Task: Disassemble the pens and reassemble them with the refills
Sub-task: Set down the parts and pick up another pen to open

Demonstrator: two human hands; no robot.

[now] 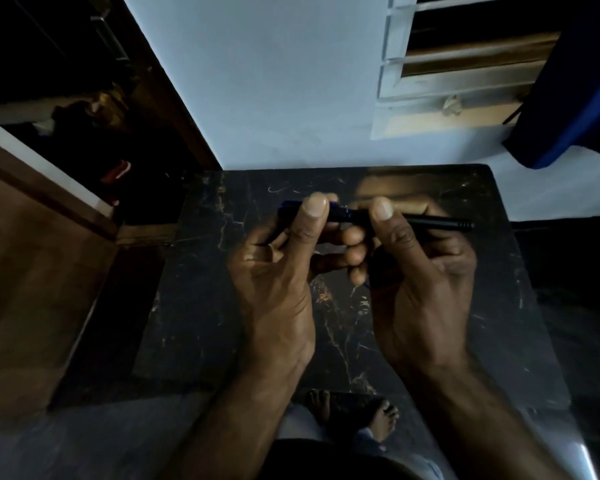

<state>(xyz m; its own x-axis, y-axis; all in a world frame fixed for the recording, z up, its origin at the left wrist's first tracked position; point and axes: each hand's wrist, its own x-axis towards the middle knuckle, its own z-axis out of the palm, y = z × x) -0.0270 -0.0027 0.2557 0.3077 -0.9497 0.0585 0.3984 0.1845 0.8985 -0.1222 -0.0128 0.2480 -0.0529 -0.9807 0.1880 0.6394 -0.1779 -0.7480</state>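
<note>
Here, pen (354, 216) held level above the far half of the dark marbled desk (194, 306), nearer the far edge than the near one, not touching the top. Pinched at both ends: left hand (278, 271) closed on the blue section, thumb on the near side, fingertips wrapped behind; right hand (420, 275) closed on the black barrel, thumb pressed against it, other fingers curled underneath. Blue end poking out past the left thumb toward the desk's left edge; black ribbed end sticking out past the right hand toward the right edge. Silver ring visible between the two thumbs where blue meets black. Cannot tell whether the two halves are joined or already loosened. Inner parts hidden by the fingers. Desk's far edge flush against a pale wall (257, 81). Louvred window (465, 64) above the far right corner, dark blue cloth (575, 98) hanging beside it. Wooden furniture (32, 254) off the left edge. Bare feet (354, 414) on the floor below the near edge.
</note>
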